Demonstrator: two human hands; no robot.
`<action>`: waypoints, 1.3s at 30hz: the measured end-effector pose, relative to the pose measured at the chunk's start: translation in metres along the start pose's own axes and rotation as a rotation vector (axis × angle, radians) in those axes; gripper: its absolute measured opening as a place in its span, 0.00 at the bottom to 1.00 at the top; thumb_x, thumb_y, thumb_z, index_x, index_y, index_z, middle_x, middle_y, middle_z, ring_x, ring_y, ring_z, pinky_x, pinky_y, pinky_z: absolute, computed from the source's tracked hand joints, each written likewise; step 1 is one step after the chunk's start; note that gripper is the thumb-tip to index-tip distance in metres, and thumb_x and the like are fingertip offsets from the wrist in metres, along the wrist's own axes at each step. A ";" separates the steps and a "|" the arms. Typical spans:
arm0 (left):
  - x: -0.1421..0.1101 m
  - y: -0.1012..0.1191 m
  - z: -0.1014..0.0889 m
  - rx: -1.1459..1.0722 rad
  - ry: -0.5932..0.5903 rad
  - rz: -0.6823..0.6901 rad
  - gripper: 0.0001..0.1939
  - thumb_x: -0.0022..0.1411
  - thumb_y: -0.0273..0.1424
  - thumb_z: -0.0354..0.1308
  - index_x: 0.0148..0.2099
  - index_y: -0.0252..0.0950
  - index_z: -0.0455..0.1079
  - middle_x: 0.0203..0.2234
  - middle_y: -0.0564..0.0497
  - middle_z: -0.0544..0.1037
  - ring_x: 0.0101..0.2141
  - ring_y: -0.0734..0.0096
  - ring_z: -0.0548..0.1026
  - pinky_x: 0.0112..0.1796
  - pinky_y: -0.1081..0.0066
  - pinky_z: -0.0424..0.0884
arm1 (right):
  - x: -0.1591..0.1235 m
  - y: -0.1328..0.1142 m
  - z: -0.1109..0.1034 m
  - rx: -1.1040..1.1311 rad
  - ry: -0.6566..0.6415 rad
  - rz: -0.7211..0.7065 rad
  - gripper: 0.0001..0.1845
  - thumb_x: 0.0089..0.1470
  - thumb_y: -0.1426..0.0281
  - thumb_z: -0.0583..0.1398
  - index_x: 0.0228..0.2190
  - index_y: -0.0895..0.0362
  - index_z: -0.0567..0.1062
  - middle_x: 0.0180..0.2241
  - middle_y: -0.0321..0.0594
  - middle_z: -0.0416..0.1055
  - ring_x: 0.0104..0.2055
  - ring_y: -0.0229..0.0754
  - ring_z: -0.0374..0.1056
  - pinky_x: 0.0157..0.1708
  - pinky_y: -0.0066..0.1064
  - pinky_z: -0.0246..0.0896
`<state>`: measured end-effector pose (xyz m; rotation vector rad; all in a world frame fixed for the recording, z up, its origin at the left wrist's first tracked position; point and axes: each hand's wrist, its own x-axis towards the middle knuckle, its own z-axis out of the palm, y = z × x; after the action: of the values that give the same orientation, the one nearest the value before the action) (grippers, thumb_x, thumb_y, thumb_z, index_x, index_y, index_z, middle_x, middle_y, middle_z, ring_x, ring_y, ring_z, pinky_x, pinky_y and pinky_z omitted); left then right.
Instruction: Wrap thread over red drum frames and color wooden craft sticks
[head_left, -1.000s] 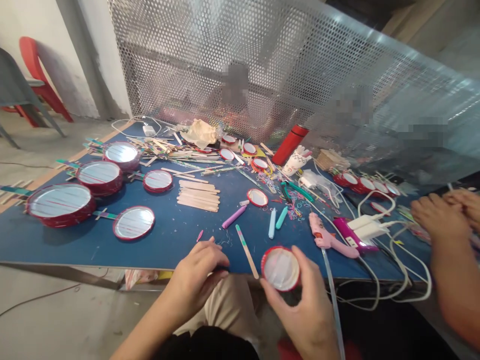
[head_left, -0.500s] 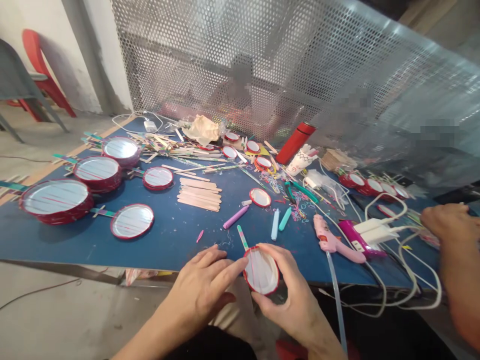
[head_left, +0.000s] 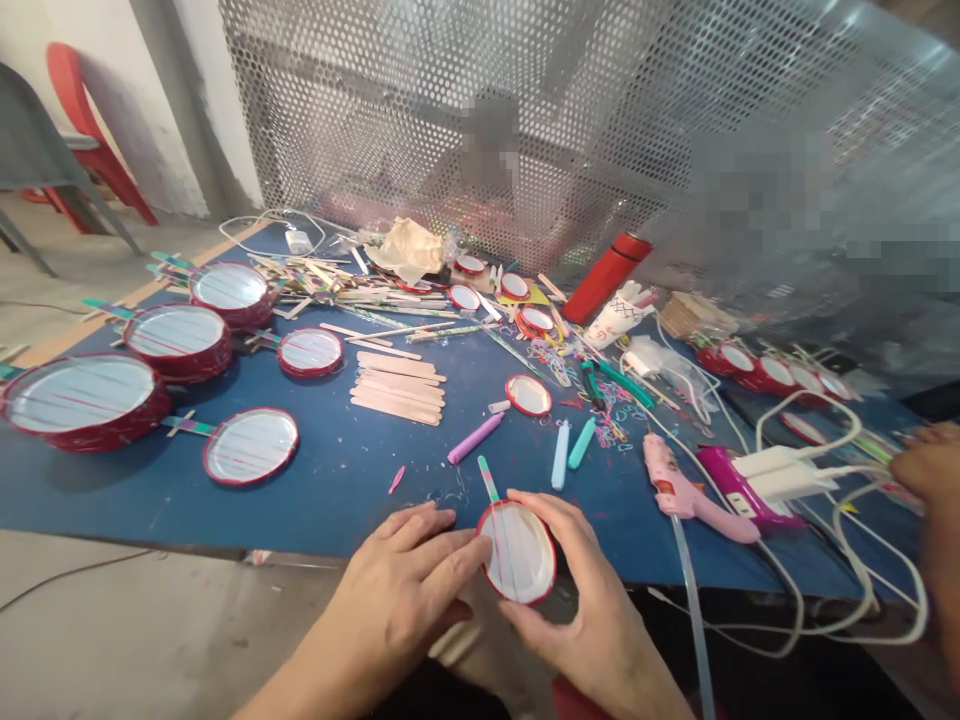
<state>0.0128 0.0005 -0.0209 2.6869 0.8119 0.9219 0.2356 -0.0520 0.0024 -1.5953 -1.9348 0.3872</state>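
My right hand [head_left: 592,600] curls around a small red-rimmed round lid [head_left: 519,551] at the near edge of the blue table [head_left: 337,470], gripping its right side. A painted craft stick [head_left: 491,482] runs under or behind the lid and pokes out above it. My left hand [head_left: 405,590] lies beside the lid with fingers stretched out, its fingertips touching the lid's left rim. Pale sticks show below my left hand, partly hidden.
Larger red-rimmed lids on sticks [head_left: 251,445] lie at left. A pile of plain sticks [head_left: 397,385], chalk-like pieces [head_left: 475,437], pink glue guns [head_left: 679,490], white cables [head_left: 825,560] and a red bottle [head_left: 607,275] crowd the table. Another person's hand [head_left: 934,480] works at right. A perforated metal screen [head_left: 525,130] stands behind.
My right hand carried the lid leftward onto the painted stick. My left hand opened from a loose fist and reached over to touch the lid's rim. The other person's hand drew back right.
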 end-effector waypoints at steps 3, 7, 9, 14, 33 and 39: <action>0.000 0.001 0.001 -0.016 -0.001 -0.004 0.16 0.70 0.37 0.56 0.57 0.39 0.69 0.46 0.49 0.84 0.48 0.57 0.78 0.49 0.58 0.72 | -0.003 0.003 -0.002 -0.020 -0.013 -0.007 0.40 0.48 0.73 0.65 0.61 0.50 0.60 0.59 0.44 0.64 0.62 0.51 0.61 0.60 0.45 0.63; 0.002 0.001 -0.001 -0.011 0.013 0.021 0.14 0.70 0.36 0.57 0.55 0.39 0.71 0.42 0.48 0.84 0.46 0.60 0.79 0.50 0.61 0.73 | 0.000 0.002 -0.003 -0.083 -0.004 -0.072 0.39 0.50 0.71 0.64 0.62 0.52 0.59 0.58 0.47 0.66 0.61 0.52 0.63 0.58 0.46 0.66; 0.004 0.000 -0.003 -0.015 0.028 0.044 0.13 0.70 0.35 0.56 0.54 0.39 0.72 0.41 0.49 0.84 0.44 0.62 0.80 0.50 0.62 0.73 | 0.003 0.001 -0.004 -0.122 0.008 -0.107 0.38 0.51 0.70 0.63 0.61 0.54 0.59 0.57 0.48 0.68 0.60 0.53 0.65 0.56 0.46 0.68; 0.008 0.000 -0.005 -0.015 0.050 0.050 0.12 0.72 0.36 0.52 0.52 0.38 0.72 0.40 0.50 0.84 0.43 0.62 0.80 0.50 0.62 0.73 | 0.007 0.001 -0.004 -0.168 0.040 -0.157 0.35 0.52 0.68 0.62 0.60 0.57 0.61 0.56 0.49 0.70 0.59 0.52 0.67 0.54 0.43 0.70; 0.013 0.001 -0.008 -0.065 -0.025 0.016 0.13 0.65 0.36 0.63 0.51 0.38 0.73 0.42 0.50 0.83 0.42 0.63 0.79 0.48 0.62 0.73 | 0.014 -0.005 -0.014 -0.327 -0.099 -0.198 0.38 0.48 0.72 0.62 0.61 0.57 0.61 0.57 0.48 0.72 0.61 0.54 0.68 0.48 0.44 0.72; 0.015 0.001 -0.010 -0.088 -0.054 -0.010 0.14 0.63 0.36 0.65 0.50 0.38 0.74 0.41 0.51 0.83 0.42 0.62 0.79 0.47 0.62 0.73 | 0.016 -0.003 -0.018 -0.352 -0.167 -0.210 0.36 0.48 0.72 0.63 0.59 0.58 0.64 0.59 0.49 0.70 0.62 0.55 0.66 0.48 0.45 0.72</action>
<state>0.0169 0.0082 -0.0056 2.6175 0.7549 0.8581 0.2428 -0.0403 0.0226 -1.5880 -2.3761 0.0981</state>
